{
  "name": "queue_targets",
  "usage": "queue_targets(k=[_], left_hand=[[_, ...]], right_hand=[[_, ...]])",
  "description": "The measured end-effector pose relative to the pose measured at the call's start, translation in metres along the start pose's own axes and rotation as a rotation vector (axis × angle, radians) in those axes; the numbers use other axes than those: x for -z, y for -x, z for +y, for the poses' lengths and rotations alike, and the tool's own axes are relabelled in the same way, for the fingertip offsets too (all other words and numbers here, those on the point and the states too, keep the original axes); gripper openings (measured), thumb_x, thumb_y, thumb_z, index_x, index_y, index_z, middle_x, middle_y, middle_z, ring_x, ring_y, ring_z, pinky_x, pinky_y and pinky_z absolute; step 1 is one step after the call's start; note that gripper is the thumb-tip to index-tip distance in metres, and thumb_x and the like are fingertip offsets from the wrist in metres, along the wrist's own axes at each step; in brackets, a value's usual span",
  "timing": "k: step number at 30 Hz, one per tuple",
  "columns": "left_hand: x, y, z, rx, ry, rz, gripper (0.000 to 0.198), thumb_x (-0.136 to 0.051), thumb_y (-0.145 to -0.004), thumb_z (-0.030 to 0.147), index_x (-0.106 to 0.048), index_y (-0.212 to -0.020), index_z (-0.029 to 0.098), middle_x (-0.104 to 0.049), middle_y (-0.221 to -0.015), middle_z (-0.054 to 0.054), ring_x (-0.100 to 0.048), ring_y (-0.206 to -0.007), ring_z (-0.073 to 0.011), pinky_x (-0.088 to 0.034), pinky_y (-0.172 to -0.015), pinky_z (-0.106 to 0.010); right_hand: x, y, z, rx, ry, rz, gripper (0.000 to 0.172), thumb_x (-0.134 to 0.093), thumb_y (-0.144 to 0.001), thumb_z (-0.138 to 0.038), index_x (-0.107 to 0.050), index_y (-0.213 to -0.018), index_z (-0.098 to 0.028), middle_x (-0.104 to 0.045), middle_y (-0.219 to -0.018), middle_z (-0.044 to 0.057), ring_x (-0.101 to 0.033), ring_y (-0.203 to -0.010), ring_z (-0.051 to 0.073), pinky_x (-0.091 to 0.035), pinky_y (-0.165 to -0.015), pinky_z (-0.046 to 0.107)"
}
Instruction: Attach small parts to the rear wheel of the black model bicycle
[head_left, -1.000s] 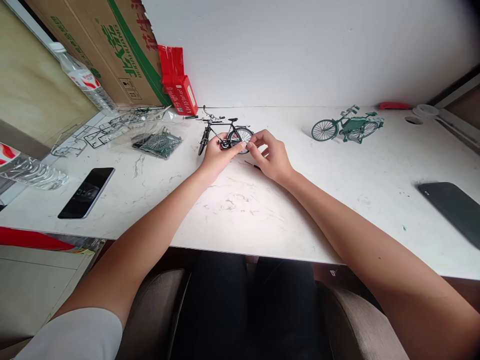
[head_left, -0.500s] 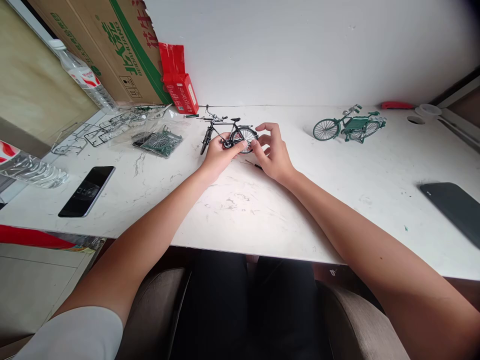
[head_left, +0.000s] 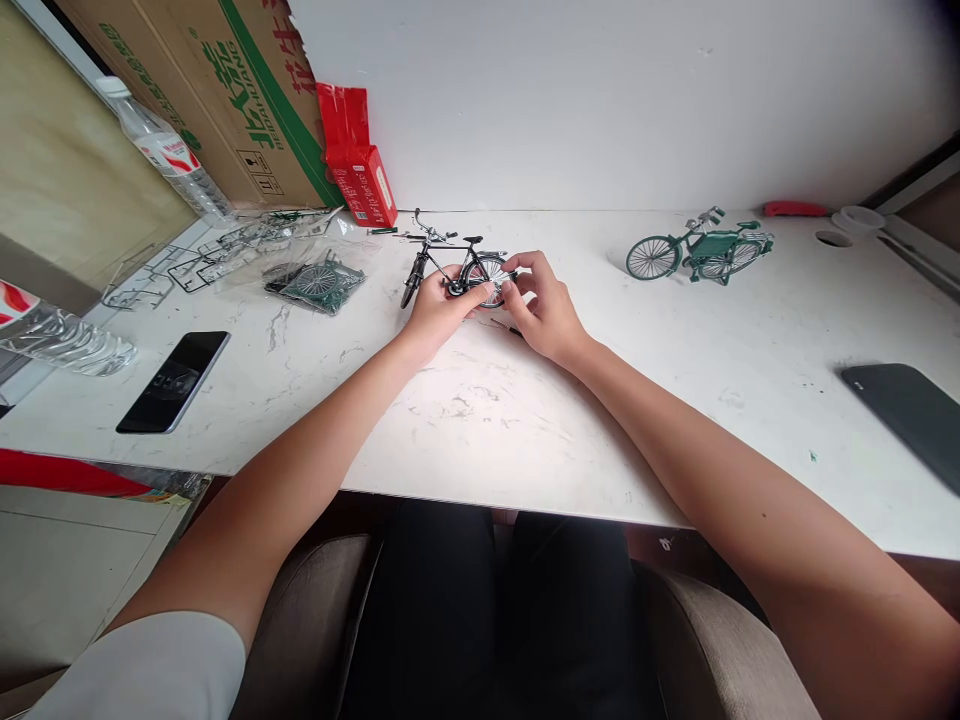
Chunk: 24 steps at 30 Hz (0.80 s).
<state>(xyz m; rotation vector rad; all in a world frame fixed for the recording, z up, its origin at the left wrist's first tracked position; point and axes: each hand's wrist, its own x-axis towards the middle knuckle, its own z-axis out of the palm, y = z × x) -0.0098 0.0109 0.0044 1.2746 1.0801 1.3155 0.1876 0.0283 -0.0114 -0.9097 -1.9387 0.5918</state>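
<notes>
A small black model bicycle (head_left: 469, 255) stands upright at the back middle of the white table, its handlebar to the left. My left hand (head_left: 439, 312) grips it low, near the pedals and the rear wheel, with the thumb over the wheel's near side. At the rear edge of that wheel, my right hand (head_left: 546, 310) has its thumb and index finger closed on the wheel or a part there; the exact contact is too small to tell. A thin dark tool (head_left: 512, 330) lies on the table, partly under my right hand.
A green model bicycle (head_left: 701, 250) stands to the right. Bagged green parts (head_left: 321, 283) and wire-like frames (head_left: 217, 255) lie left, near a phone (head_left: 174, 382), bottles and a red packet (head_left: 364, 180). A dark flat object (head_left: 907, 415) is far right.
My right index finger has come down and closed in on the rear of the black bicycle's wheel. My left hand keeps its hold, and the bicycle has barely shifted.
</notes>
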Motion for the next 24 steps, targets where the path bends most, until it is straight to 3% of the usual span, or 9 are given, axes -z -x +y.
queue_targets(k=[13,24], left_hand=[[-0.0005,-0.0003,-0.0002,0.021,0.005,-0.003,0.030,-0.088,-0.084,0.036,-0.074,-0.105,0.020,-0.080,-0.112,-0.005,-0.074,-0.093,-0.0149,-0.056,-0.074,-0.024],[-0.0024,-0.0023,0.0010,0.027,0.015,0.010,0.024,-0.084,-0.089,0.036,-0.073,-0.101,0.019,-0.079,-0.107,-0.005,-0.074,-0.081,-0.0138,-0.055,-0.070,-0.025]], right_hand=[[-0.0003,-0.0001,0.0021,-0.003,0.004,-0.006,0.053,-0.044,-0.109,-0.074,-0.054,-0.134,-0.028,-0.075,-0.090,0.003,-0.066,-0.070,0.021,-0.057,-0.069,0.040],[-0.0007,-0.0006,0.0025,0.014,0.007,-0.020,0.049,-0.046,-0.110,-0.072,-0.052,-0.130,-0.028,-0.077,-0.089,0.002,-0.073,-0.075,0.022,-0.053,-0.072,0.038]])
